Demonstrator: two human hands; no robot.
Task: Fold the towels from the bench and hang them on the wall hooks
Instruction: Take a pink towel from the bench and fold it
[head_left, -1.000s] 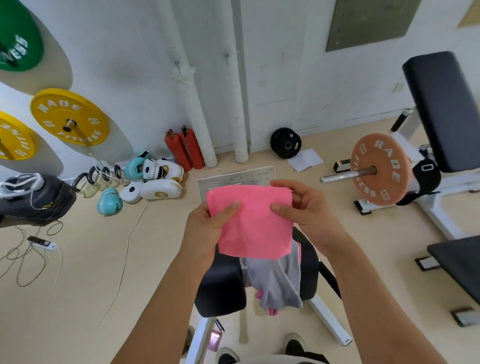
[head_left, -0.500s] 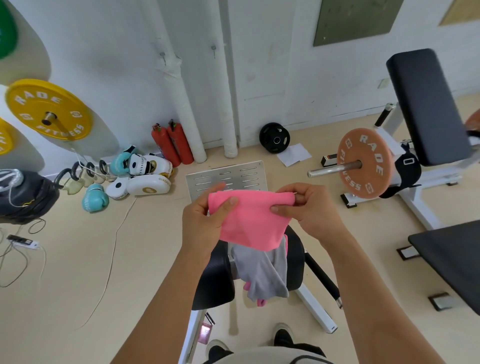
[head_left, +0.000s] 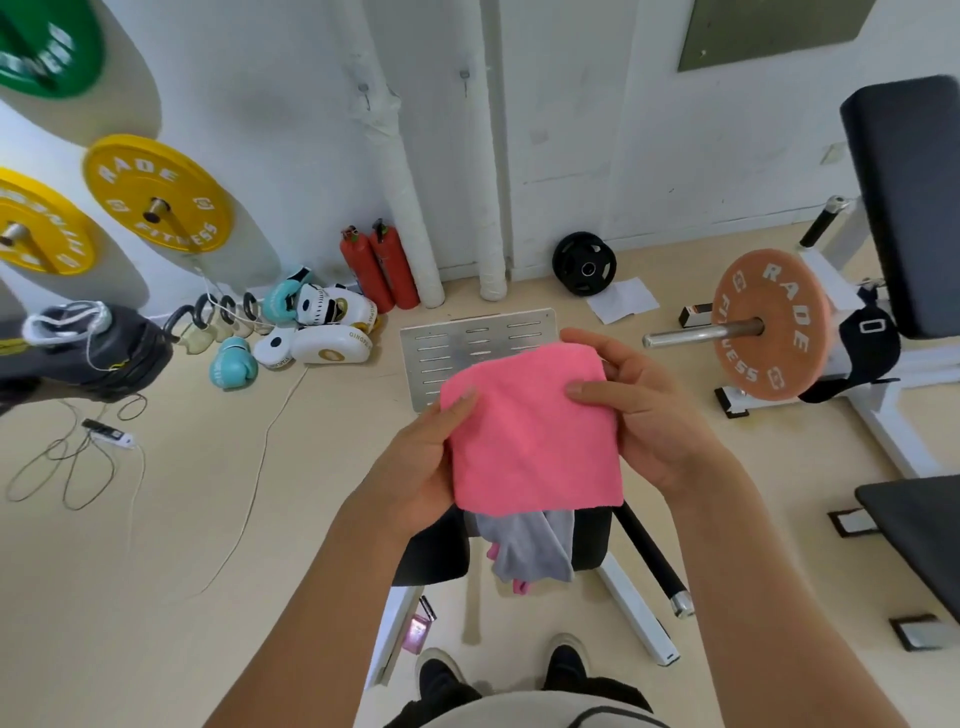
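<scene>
A gym wall with two hooks (head_left: 466, 75). Both hands, left (head_left: 423, 457) and right (head_left: 641, 410), pinch the folded pink towel (head_left: 532, 434) by its sides; it looks soft, light, floppy: grip the edges.

Two red fire extinguishers (head_left: 381, 267) stand against the wall beside white pipes (head_left: 400, 171), boxing gloves (head_left: 311, 332) lie left of them, and yellow weight plates (head_left: 158, 193) hang above.

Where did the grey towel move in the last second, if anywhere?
No, it has not moved: the grey towel still drapes over the same front edge of the black bench seat.
</scene>
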